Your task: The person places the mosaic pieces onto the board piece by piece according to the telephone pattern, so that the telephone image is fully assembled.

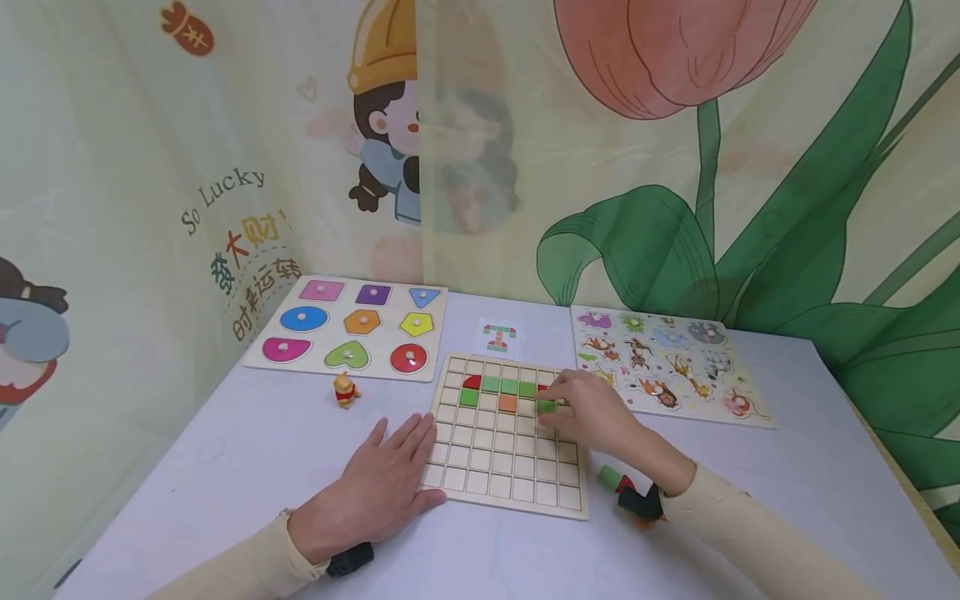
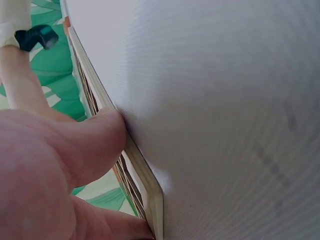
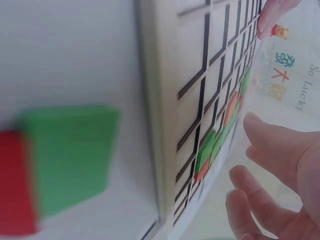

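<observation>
- Nearest the camera, a left sleeve (image 1: 232, 571) and a right sleeve (image 1: 757, 533) reach in over the tabletop (image 1: 255, 475), leading to two bare hands at a wooden grid board (image 1: 498, 461).
- Left hand (image 1: 367, 492): its grip is slack, fingers straight and clamped on nothing. The fingertips lie at the board's left edge and the thumb touches its side near the close corner, probably to steady the board.
- Right hand (image 1: 588, 404): thumb and fingers stand apart with nothing between them in the right wrist view. They hover about a green block (image 1: 546, 407) at the right end of the laid pieces, presumably to set or straighten it.
- The laid pieces fill cells in the board's far part: a top row with red at its ends and green between, then a green block below each end and an orange block (image 1: 507, 403) below the middle.
- A printed card (image 1: 500, 336) lies just beyond the far edge, likely so its similar pattern can be read alongside the pieces.
- A loose green block (image 1: 610, 477) and a loose red block (image 1: 626, 483) touch each other right of the board, seemingly for easy reach.
- Farther off lie a shape puzzle (image 1: 378, 367), an animal puzzle (image 1: 697, 410) and a bear figurine (image 1: 345, 390), perhaps set aside for working room.
</observation>
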`<state>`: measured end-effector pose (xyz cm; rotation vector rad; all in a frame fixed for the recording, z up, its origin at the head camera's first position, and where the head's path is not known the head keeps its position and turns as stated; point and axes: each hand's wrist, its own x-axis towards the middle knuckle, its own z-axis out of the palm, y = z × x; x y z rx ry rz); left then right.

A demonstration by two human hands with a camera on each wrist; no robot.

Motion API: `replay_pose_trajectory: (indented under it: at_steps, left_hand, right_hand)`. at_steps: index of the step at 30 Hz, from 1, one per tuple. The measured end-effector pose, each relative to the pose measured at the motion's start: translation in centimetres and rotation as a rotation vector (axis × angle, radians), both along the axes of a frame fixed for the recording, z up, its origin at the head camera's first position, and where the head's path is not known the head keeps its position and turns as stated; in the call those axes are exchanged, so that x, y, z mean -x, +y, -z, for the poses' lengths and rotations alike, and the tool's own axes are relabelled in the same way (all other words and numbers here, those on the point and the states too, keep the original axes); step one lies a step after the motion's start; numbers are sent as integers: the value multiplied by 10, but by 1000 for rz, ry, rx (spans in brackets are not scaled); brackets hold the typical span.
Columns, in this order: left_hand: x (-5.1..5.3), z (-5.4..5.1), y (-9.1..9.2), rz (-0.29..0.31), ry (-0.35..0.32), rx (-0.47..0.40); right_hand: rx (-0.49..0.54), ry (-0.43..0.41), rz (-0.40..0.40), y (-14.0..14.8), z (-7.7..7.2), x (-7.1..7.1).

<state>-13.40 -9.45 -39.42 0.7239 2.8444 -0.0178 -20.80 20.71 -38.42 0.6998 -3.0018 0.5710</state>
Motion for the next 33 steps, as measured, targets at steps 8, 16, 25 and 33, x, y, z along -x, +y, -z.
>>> replay_pose_trajectory:
  at_steps: [8, 16, 25, 33]
  left_hand:
    - [0, 0, 0, 3, -15, -12]
    - [0, 1, -1, 5, -5, -29]
    - [0, -1, 0, 0, -10, -36]
    - [0, -1, -1, 0, -15, -36]
  right_hand:
    - [-7, 0, 119, 40, -7, -36]
    - [-29, -14, 234, 72, -5, -68]
    - [-49, -159, 331, 97, 2, -94]
    - [-76, -170, 343, 108, 14, -108]
